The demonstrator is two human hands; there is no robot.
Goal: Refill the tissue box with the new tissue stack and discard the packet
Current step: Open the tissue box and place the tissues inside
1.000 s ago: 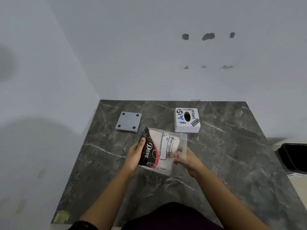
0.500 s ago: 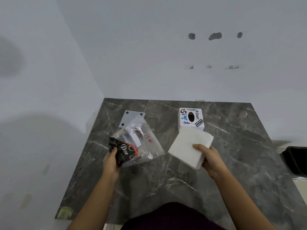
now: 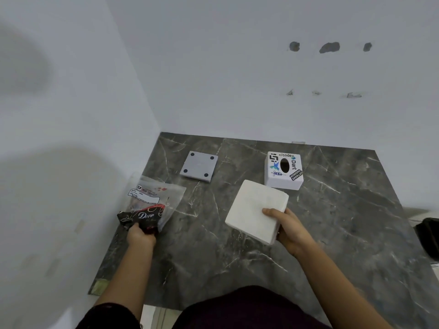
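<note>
**Stack out, packet emptied, box waiting**

Held clear of the desk [image 3: 344, 222] in the right hand [image 3: 288, 227]: the white tissue stack [image 3: 255, 210], gripped at its near right corner, thumb on top and the other fingers curled underneath. Tilted a little, its far corner just in front of the tissue box [image 3: 283, 169]. Probably kept flat and pinched at one corner so the loose sheets stay together as a block on the way in.

Box standing near the back of the desk, right of centre, oval slot and stickers facing up. Lying well to its left, a grey square plate [image 3: 199, 166] with four dark dots at its corners, most likely the box's removed base turned underside up; if so, loading from underneath looks like the plan, with the box needing to be lifted or flipped first.

Closed tight around the dark bottom end of the packet [image 3: 150, 205]: the left hand [image 3: 140, 236], out over the desk's left edge by the wall. Clear upper part of the wrapper flat and slack, apparently empty. Held away to that side, presumably to keep it out of the refilling, pending disposal.

At the far right edge of view, a dark container [image 3: 428, 236] below desk level, possibly a bin; too cropped to be sure.
</note>
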